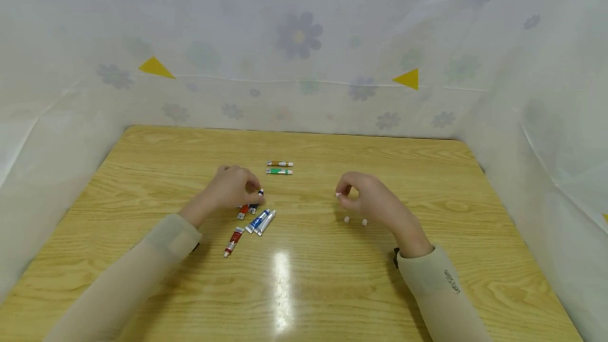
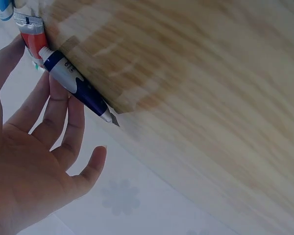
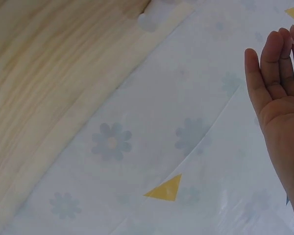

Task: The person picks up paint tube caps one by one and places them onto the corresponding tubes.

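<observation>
The left hand (image 1: 233,188) grips a dark blue paint tube (image 2: 81,88) left of centre on the table (image 1: 427,183); the right hand (image 1: 366,199) pinches a small white cap (image 1: 338,194). Uncapping seems underway; next, setting the cap beside two others (image 1: 355,220).

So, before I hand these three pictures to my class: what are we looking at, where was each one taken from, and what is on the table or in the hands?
There is no machine here: a person works with two bare hands and wears three cameras. The wide picture comes from the head camera, looking down at a wooden table inside a flower-print plastic screen. The other two come from cameras on each wrist, so they show a palm close up.

The left hand holds a small dark blue paint tube against its fingers. More tubes lie beside it: red and blue, with a green one farther back. The right hand pinches a tiny white cap; two more caps lie on the table under it.
</observation>
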The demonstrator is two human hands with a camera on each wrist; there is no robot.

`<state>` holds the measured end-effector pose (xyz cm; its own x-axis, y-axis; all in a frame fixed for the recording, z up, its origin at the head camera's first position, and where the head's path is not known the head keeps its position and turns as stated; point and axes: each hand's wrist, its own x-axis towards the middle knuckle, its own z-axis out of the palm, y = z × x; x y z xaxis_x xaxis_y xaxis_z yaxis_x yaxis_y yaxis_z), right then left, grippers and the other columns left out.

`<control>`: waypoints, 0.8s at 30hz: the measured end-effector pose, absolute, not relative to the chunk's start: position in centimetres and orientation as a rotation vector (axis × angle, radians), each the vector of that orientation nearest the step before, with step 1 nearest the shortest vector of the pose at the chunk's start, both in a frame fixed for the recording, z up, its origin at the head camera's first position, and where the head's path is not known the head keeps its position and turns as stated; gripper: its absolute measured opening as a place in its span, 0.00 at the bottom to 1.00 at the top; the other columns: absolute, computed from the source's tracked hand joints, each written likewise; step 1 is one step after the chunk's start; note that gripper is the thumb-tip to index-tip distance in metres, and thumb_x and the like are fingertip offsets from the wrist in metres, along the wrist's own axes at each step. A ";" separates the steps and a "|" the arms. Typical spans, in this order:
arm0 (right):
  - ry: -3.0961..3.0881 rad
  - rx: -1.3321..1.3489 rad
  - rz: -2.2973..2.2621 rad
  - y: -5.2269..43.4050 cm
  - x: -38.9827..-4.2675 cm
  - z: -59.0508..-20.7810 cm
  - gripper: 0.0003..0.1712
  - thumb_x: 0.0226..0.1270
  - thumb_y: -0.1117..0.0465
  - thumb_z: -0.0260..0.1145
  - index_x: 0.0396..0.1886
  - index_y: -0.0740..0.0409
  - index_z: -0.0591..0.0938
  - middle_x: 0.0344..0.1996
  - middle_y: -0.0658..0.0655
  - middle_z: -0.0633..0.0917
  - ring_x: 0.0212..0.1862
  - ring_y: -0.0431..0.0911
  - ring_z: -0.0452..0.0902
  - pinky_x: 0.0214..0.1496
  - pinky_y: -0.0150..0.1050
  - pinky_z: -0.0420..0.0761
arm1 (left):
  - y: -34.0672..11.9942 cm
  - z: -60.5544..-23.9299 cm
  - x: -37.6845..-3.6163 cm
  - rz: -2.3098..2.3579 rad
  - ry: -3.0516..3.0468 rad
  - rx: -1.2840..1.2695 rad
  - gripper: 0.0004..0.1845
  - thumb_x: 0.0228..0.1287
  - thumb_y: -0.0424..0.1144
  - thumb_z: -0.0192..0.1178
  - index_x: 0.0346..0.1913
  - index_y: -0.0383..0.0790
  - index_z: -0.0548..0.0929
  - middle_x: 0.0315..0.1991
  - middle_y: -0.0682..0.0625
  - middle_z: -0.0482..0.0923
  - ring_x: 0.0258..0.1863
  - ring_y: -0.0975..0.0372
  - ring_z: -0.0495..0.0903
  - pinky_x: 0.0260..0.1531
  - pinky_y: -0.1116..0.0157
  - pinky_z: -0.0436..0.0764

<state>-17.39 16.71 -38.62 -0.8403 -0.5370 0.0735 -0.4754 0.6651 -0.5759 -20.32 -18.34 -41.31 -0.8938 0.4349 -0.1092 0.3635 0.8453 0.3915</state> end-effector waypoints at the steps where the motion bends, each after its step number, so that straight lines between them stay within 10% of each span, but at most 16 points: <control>1: 2.779 -0.861 -0.912 16.7 -17.4 -38.6 0.03 0.73 0.65 0.66 0.43 0.55 0.85 0.39 0.48 0.85 0.42 0.43 0.81 0.44 0.40 0.82 | -18.3 -41.3 -20.3 0.550 2.829 0.618 0.16 0.62 0.53 0.73 0.45 0.45 0.92 0.41 0.53 0.90 0.44 0.58 0.85 0.68 0.33 0.62; 16: 2.789 -0.903 -0.916 16.6 -17.3 -38.4 0.03 0.73 0.65 0.67 0.42 0.57 0.84 0.38 0.48 0.85 0.41 0.42 0.80 0.43 0.39 0.82 | -16.8 -41.8 -20.2 0.599 2.838 0.626 0.07 0.63 0.45 0.73 0.39 0.47 0.92 0.32 0.58 0.90 0.34 0.66 0.85 0.67 0.38 0.68; 24: 2.820 -0.935 -0.909 16.5 -17.3 -38.5 0.03 0.72 0.64 0.68 0.42 0.56 0.84 0.38 0.48 0.85 0.41 0.40 0.81 0.42 0.38 0.83 | -16.1 -41.9 -20.5 0.703 2.837 0.681 0.06 0.64 0.40 0.72 0.42 0.45 0.92 0.36 0.54 0.90 0.35 0.66 0.85 0.44 0.60 0.85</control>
